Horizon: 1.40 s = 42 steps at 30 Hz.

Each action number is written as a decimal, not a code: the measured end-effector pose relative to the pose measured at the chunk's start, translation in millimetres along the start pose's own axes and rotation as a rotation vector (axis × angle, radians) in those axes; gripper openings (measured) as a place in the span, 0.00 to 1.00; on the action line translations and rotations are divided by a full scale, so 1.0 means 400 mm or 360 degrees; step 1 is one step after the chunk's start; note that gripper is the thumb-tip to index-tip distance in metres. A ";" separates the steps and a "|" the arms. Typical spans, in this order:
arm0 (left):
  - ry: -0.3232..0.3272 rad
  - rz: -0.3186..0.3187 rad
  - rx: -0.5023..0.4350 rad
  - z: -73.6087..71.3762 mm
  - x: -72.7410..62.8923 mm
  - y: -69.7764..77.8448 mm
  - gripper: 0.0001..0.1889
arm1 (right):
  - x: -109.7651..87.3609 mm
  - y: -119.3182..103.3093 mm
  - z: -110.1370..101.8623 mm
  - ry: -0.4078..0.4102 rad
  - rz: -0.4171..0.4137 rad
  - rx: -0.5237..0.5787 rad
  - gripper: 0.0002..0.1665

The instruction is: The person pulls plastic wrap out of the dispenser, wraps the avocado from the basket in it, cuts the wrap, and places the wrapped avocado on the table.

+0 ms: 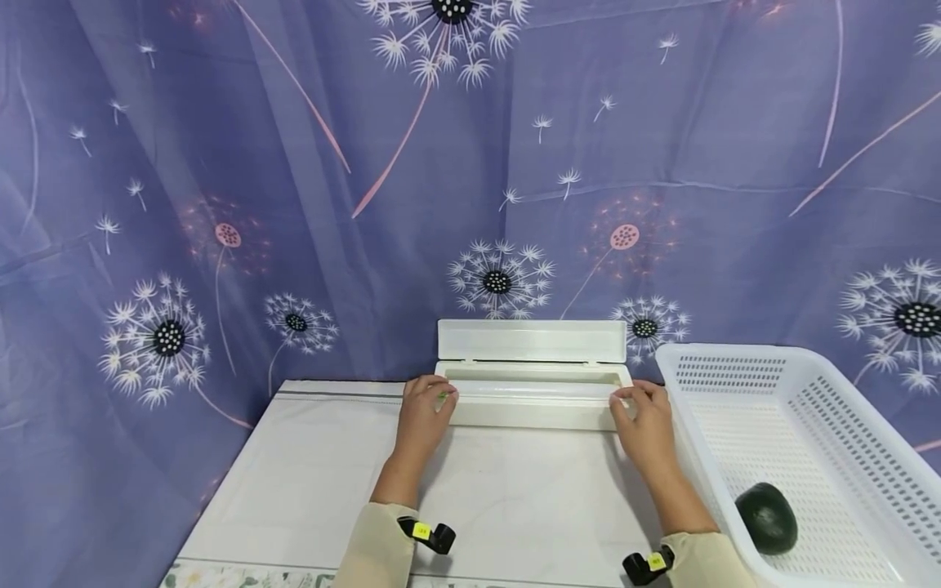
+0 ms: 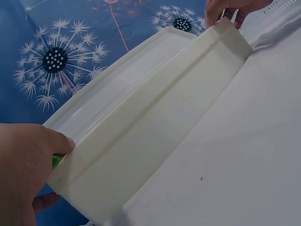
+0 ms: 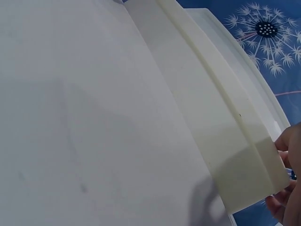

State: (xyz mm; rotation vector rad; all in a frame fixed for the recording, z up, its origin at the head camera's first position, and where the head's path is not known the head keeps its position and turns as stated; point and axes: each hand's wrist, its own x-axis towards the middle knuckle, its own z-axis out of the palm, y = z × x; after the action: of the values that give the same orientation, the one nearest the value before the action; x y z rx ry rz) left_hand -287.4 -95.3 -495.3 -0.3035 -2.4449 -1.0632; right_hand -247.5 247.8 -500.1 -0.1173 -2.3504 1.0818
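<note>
A long, off-white dispenser box (image 1: 529,415) lies on the table with its lid (image 1: 531,341) raised at the back. Across its opening runs a roll of cling film (image 1: 532,389), white and glossy. At the left end, my left hand (image 1: 423,416) pinches the roll between thumb and fingers, and a bit of green (image 2: 56,161) shows beside the thumb. My right hand (image 1: 648,426) grips the opposite end the same way, thumb toward the middle. The box's front wall (image 2: 141,136) hides the roll's underside in the left wrist view.
A white perforated basket (image 1: 706,457) stands close to the right forearm, holding a dark green, rounded fruit or vegetable (image 1: 768,518). The white-covered table (image 1: 515,498) extends toward me, and a purple dandelion-print curtain (image 1: 412,245) hangs right behind the box.
</note>
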 end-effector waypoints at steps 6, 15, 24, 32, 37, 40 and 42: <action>0.0072 0.0027 -0.0024 0.007 0.002 -0.001 0.05 | 0.003 0.000 -0.002 0.0005 0.0043 0.0012 0.10; 0.0110 0.0003 -0.0022 0.018 0.000 -0.001 0.05 | 0.005 0.015 0.001 0.0013 0.0092 0.0026 0.11; 0.0112 -0.0012 -0.0014 0.025 -0.002 0.001 0.06 | 0.008 0.018 0.000 0.0032 0.0107 0.0034 0.12; 0.0116 -0.0024 -0.0011 0.026 -0.002 0.005 0.06 | 0.008 0.014 0.000 0.0045 0.0119 0.0094 0.11; 0.0113 -0.0022 -0.0015 0.025 -0.001 0.007 0.07 | 0.007 0.011 -0.001 0.0119 -0.0004 0.0136 0.08; 0.0110 -0.0007 -0.0003 0.025 0.000 0.009 0.08 | 0.007 0.009 -0.003 0.0158 -0.0080 0.0137 0.07; 0.0113 0.0004 0.0003 0.025 0.000 0.011 0.08 | 0.006 0.009 -0.003 0.0168 -0.0101 0.0120 0.07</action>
State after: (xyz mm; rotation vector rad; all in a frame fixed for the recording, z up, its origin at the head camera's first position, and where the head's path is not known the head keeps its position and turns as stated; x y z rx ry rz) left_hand -288.8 -85.2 -498.6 -0.2634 -2.3818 -1.0522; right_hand -249.4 251.7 -501.0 -0.0695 -2.2022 1.1046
